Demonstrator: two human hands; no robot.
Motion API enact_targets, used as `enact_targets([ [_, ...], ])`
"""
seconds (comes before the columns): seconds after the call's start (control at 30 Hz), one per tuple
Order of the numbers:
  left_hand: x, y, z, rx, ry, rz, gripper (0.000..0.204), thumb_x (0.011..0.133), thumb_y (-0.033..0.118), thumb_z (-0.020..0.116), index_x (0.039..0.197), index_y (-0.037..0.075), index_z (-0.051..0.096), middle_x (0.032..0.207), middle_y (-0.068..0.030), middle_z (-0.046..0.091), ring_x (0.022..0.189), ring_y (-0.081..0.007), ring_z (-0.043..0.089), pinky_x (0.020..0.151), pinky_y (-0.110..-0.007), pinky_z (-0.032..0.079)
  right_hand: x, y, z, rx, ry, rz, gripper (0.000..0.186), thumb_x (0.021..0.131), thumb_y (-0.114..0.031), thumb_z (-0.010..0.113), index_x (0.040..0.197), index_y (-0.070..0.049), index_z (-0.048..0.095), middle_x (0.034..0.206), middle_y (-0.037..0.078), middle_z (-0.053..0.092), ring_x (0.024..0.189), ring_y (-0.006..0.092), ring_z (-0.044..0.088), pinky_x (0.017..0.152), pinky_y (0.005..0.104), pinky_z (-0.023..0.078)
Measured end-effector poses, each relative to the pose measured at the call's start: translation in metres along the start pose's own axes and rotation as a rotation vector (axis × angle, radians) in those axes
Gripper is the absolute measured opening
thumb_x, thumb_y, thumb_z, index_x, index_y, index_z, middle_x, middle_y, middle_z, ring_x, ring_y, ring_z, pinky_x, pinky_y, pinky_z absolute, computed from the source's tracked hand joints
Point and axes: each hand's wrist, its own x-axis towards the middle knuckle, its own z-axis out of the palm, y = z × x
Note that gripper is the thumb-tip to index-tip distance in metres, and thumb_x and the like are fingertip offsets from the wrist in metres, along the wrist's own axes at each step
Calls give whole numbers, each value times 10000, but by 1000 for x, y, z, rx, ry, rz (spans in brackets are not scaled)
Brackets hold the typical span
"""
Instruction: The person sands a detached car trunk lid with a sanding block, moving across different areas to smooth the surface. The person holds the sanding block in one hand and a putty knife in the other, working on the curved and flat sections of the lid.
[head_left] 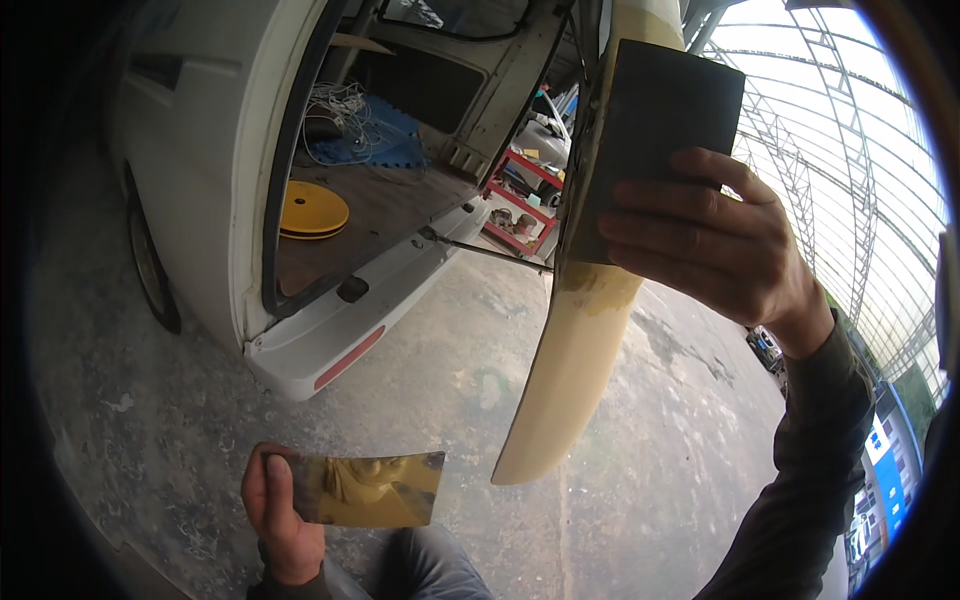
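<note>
My left hand [282,505], low in view, pinches one end of a thin rectangular putty plate [405,490] between thumb and fingers. Yellow-brown paste, thick in a ridge, coats the plate's face. My right hand [715,230] is raised and holds a dark, flat, rectangular spreader [675,120], its fingers laid across the face. The thumb is hidden behind it. That spreader overlaps a long cream-coloured panel [580,370], apparently the edge of the van's raised rear door; whether it touches cannot be told. A yellowish smear shows on the panel just below the spreader.
A white van [200,200] stands at the left with its rear open. Inside lie a yellow disc [312,208], a blue mat [385,130] and tangled white cable [338,108]. The rear bumper [300,365] juts out. Behind is a red rack [525,205] on the concrete floor [440,370].
</note>
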Motion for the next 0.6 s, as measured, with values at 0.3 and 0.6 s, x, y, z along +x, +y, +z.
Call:
enact_targets([
  [0.3, 2, 2, -2, -37, -12, -12, 300, 1118, 324, 524, 961, 69, 533, 882, 8, 501, 828, -84, 476, 774, -274, 409, 0, 1, -16, 4, -50, 12, 209, 837, -171, 845, 1046, -162, 844, 1179, -10, 813, 1175, 156, 740, 1117, 420, 560],
  [0.6, 3, 2, -6, -45, -40, -14, 275, 1138, 304, 519, 970, 87, 523, 897, 18, 474, 843, -81, 475, 785, -274, 421, 6, 13, -6, -9, -11, -20, 190, 885, -226, 806, 1071, -191, 830, 1178, -30, 815, 1193, 179, 738, 1176, 458, 506],
])
